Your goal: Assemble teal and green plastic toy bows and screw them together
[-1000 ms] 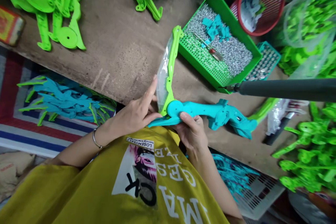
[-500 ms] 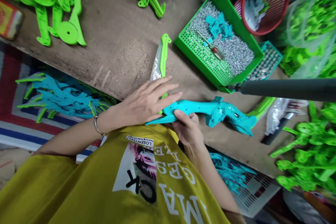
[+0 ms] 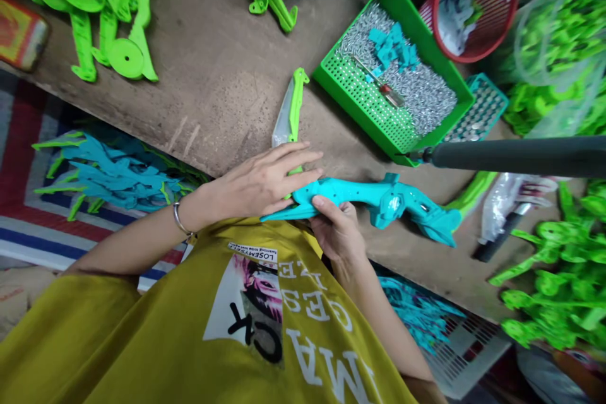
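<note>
My right hand (image 3: 338, 224) holds the left end of a long, shaped teal plastic part (image 3: 353, 192), thumb on top and fingers curled beneath. My left hand (image 3: 267, 180) lies with outstretched fingers over that same end, covering the joint there. From under it a narrow bright green plastic arm (image 3: 295, 107) points away from me, with a translucent sheet-like piece (image 3: 283, 120) along its left side. Another green piece (image 3: 473, 199) extends from the teal part's right end. What my left palm touches underneath is hidden.
A green basket (image 3: 360, 107) holds silvery screws, teal pieces and a screwdriver (image 3: 392, 96). Behind it stands a red basket (image 3: 492, 47). A dark, rod-like tool (image 3: 502, 156) juts in from the right. Green parts (image 3: 553, 265) pile at right; more green parts (image 3: 125, 57) lie at upper left.
The green arm's far tip has shifted slightly toward me, and the translucent piece beside it shows less glare. Both hands stay almost where they were on the teal part.
</note>
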A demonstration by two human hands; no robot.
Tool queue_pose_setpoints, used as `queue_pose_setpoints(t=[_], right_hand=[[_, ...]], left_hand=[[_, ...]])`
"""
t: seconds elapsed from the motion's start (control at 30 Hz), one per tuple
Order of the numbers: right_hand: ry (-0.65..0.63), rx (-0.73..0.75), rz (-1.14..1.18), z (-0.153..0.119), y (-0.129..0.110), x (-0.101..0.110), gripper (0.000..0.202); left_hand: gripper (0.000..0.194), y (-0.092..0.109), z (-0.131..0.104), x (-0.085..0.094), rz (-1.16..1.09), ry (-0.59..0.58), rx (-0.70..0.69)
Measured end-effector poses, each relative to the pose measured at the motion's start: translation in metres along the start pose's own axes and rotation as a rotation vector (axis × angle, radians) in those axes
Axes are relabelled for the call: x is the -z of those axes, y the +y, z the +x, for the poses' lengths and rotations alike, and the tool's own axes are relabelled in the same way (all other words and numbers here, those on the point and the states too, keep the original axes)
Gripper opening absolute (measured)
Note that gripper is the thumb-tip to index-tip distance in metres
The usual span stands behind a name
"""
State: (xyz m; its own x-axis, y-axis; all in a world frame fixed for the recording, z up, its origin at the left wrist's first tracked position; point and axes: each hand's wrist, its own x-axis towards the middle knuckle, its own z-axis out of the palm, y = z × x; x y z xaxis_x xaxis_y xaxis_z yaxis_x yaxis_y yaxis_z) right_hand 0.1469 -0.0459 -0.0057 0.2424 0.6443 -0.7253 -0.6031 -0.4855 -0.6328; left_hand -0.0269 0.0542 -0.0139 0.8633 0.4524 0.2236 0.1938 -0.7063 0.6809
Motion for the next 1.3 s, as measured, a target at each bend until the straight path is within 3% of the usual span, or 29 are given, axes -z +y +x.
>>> queue_pose_setpoints(t=[0.27, 1.03, 1.17, 1.27, 1.3], right_hand=[[0.018, -0.009, 0.017, 0.000, -0.001, -0.001, 0.034], [-0.037, 0.065, 0.027, 0.001, 0.004, 0.001, 0.028], [0.004, 0.103, 0.034, 0.006, 0.001, 0.003, 0.029], [0.039, 0.138, 0.061, 0.012, -0.002, 0.003, 0.033], [0.045, 0.149, 0.070, 0.013, -0.003, 0.003, 0.034]], left_hand=[[0.055, 0.000, 0.001, 0.007, -0.034, -0.040, -0.036], [0.051, 0.004, 0.004, -0.001, -0.080, 0.007, -0.047], [0.054, 0.011, -0.004, 0.013, -0.136, 0.096, 0.078], [0.050, 0.022, -0.015, 0.019, -0.191, 0.286, 0.361], [0.050, 0.025, -0.018, 0.017, -0.248, 0.302, 0.478]])
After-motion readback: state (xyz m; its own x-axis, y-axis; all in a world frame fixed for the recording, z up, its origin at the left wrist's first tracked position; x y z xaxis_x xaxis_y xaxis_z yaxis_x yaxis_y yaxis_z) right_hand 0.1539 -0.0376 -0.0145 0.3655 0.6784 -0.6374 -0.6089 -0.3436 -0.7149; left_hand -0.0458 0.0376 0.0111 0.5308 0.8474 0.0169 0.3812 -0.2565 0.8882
